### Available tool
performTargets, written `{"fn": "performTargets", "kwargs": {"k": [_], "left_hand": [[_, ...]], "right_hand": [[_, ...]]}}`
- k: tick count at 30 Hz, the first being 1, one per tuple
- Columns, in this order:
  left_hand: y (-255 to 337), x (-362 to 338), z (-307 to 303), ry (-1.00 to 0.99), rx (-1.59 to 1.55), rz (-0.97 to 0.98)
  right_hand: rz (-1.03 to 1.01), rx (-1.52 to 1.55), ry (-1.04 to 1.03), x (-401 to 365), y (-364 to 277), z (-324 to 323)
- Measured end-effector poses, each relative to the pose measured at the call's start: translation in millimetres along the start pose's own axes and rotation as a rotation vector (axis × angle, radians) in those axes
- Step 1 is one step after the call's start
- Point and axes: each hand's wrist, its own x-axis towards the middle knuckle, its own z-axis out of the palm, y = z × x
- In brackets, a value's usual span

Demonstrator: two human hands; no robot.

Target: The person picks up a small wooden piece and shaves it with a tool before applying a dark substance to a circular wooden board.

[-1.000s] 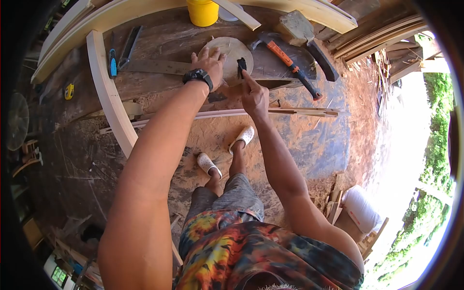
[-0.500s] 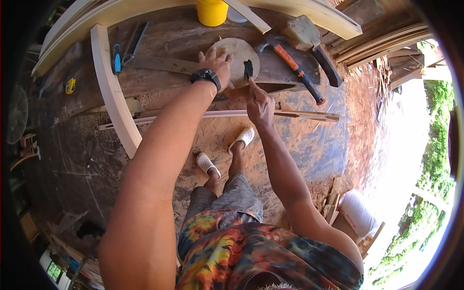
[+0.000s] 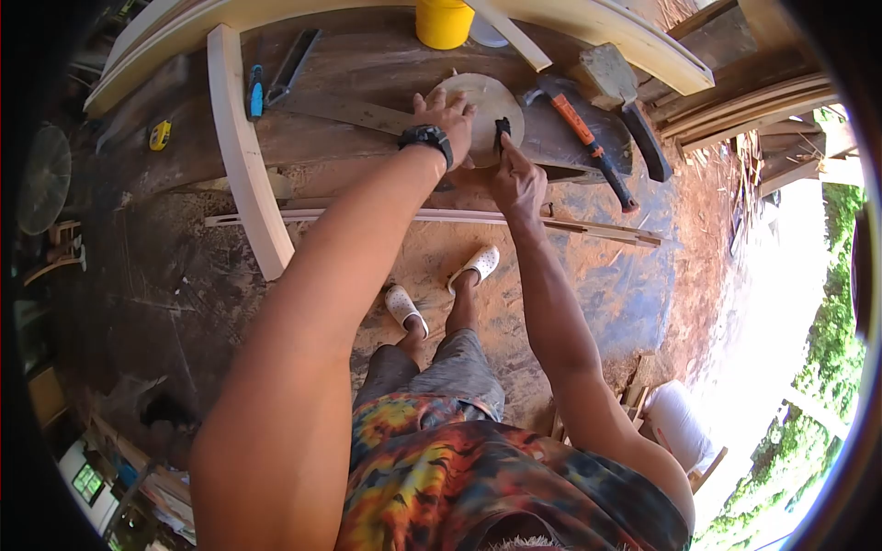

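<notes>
A round pale wooden disc (image 3: 487, 95) lies on a dark wooden workbench (image 3: 367, 64). My left hand (image 3: 447, 118), with a black watch on the wrist, presses flat on the disc's left side. My right hand (image 3: 517, 179) holds a small black tool (image 3: 502, 129) upright against the disc's near right edge. Just right of the disc lies a hammer with an orange and black handle (image 3: 593, 147).
A yellow container (image 3: 444, 20) stands at the bench's far edge. A curved pale board (image 3: 243, 156) leans at the left, beside a blue-handled tool (image 3: 254, 90) and a yellow tape measure (image 3: 159, 135). A wooden mallet (image 3: 625, 101) lies at the right. Thin strips (image 3: 441, 217) cross above the sawdust floor.
The view has shifted, so the bench sits further right in frame. My right hand has brought the black tool closer against the disc's edge. My left hand stays on the disc.
</notes>
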Motion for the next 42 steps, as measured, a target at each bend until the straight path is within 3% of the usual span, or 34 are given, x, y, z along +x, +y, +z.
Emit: {"fn": "performTargets", "kwargs": {"k": [3,4,5,6,7,8,9,10,11,13,15,16,18,23,25,29,33,34,37,42], "left_hand": [[1,6,5,0.03,0.026,0.008],[1,11,10,0.048,0.103,0.042],[2,11,8,0.031,0.095,0.036],[3,19,16,0.024,0.102,0.005],[1,27,31,0.07,0.066,0.016],[3,22,13,-0.022,-0.016,0.004],[4,30,25,0.018,-0.043,-0.008],[5,30,27,0.018,-0.034,-0.011],[2,26,25,0.011,-0.035,-0.013],[4,29,30,-0.008,-0.043,-0.007],[5,27,23,-0.048,-0.059,-0.024],[3,28,24,-0.045,-0.055,-0.026],[4,28,28,0.018,-0.098,-0.023],[5,24,24,0.015,-0.087,-0.025],[4,13,11,0.015,-0.085,-0.037],[7,10,7,-0.017,-0.111,-0.021],[6,18,15,-0.003,-0.068,-0.037],[5,19,12,0.001,-0.063,-0.035],[7,18,9,-0.048,-0.074,-0.019],[7,17,10,-0.031,-0.046,-0.015]], "right_hand": [[0.091,0.147,-0.134,-13,6,-12],[-0.134,0.395,-0.031,-27,41,4],[-0.188,0.203,-0.049,-35,54,8],[-0.184,0.206,-0.056,-32,50,4],[-0.34,0.044,-0.107,-24,72,7],[-0.523,0.191,-0.003,-6,99,28],[-0.626,0.011,0.029,10,71,20],[-0.163,0.001,-0.072,13,49,20],[-0.039,0.068,-0.054,18,35,20],[-0.049,-0.02,-0.116,7,36,16],[-0.221,0.234,0.111,-13,44,28],[-0.223,0.238,0.113,-4,45,29],[-0.115,-0.03,-0.032,11,42,18],[-0.169,0.005,-0.014,-1,58,28],[-0.018,0.043,-0.01,-13,58,27],[-0.058,-0.036,-0.042,20,25,12],[-0.156,0.026,0.045,-5,42,20],[-0.047,0.026,0.021,-12,42,20],[-0.141,-0.018,0.047,11,34,19],[-0.13,0.019,0.034,11,35,22]]}}
